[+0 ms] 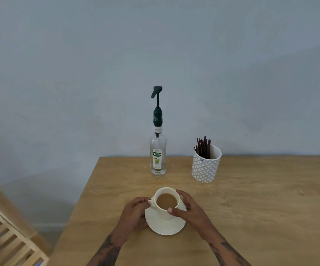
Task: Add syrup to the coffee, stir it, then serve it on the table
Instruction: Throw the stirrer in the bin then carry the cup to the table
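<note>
Both hands' grip closes round the cup [166, 203] of coffee; syrup [158, 150] and stirrers [203, 145] beyond it look untouched.

Plain blue-grey wall [155, 45] fills most of the view, lit soft and even. The light wood counter [270, 208] sits right up against it. A slatted pale wood rack [7, 233] is down at the lower left.

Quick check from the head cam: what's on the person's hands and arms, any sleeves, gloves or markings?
Both hands are bare: no gloves on the left hand or the right hand. No sleeves show; the forearms are uncovered to the frame edge. Dark tattoos mark both forearms. No rings or watch visible.
</note>
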